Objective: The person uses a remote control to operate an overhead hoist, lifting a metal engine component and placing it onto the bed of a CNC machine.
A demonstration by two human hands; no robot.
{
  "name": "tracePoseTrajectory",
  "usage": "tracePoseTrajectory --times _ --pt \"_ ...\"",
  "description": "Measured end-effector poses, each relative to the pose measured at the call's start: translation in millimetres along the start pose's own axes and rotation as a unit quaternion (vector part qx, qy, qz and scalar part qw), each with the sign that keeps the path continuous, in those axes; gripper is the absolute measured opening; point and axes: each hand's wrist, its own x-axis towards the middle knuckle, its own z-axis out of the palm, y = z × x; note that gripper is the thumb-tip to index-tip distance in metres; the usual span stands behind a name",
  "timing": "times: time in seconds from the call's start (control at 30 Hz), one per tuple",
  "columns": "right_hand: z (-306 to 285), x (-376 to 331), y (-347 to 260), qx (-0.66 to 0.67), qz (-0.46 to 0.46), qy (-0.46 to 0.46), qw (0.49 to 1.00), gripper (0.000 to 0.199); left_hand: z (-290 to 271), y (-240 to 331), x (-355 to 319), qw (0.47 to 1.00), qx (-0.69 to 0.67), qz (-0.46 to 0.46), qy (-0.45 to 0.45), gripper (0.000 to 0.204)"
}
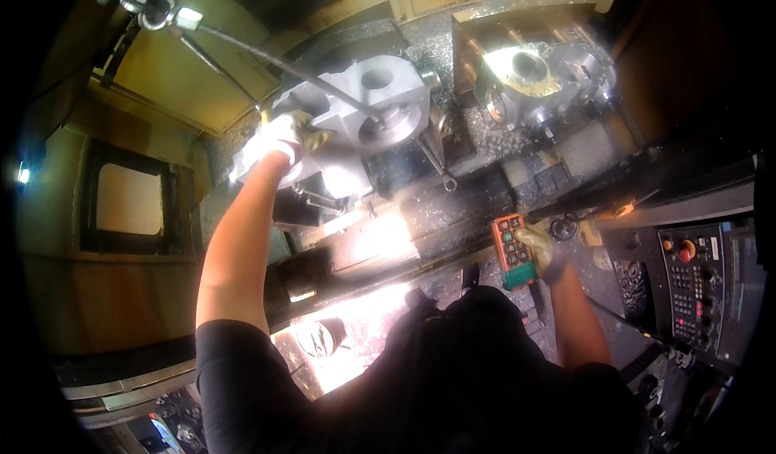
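Note:
My left hand (293, 133), in a pale work glove, is on the left part of a large grey metal casting (343, 143) with round bores. Its fingers curl against the casting, and glare partly hides their grip. Two lifting slings (283, 68) slant down from a hook (158, 10) at the upper left; one ends at the casting's right bore, the other beside my left hand. In my right hand (537, 250), also gloved, is an orange push-button pendant control (511, 248) with dark buttons and a green lower end.
A second casting (529, 78) sits in a fixture at the back right, among metal chips. A ring-ended wrench (447, 181) sticks out below the grey casting. The machine's control panel (691, 284) stands at the right. A small window (129, 199) is at the left.

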Motion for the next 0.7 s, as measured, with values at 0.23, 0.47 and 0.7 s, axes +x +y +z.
tracePoseTrajectory --times 0.23,0.47,0.7 --pt "-22 17 30 0.019 -0.008 0.053 0.998 0.042 -37 23 5 0.996 0.073 0.009 -0.042 0.066" --pt "-25 35 30 -0.045 -0.017 0.044 0.998 0.042 -52 30 7 0.996 0.021 -0.017 -0.087 0.069" --pt "-9 32 12 -0.132 -0.043 0.015 0.990 0.038 -47 23 10 0.994 0.042 0.005 -0.102 0.079"
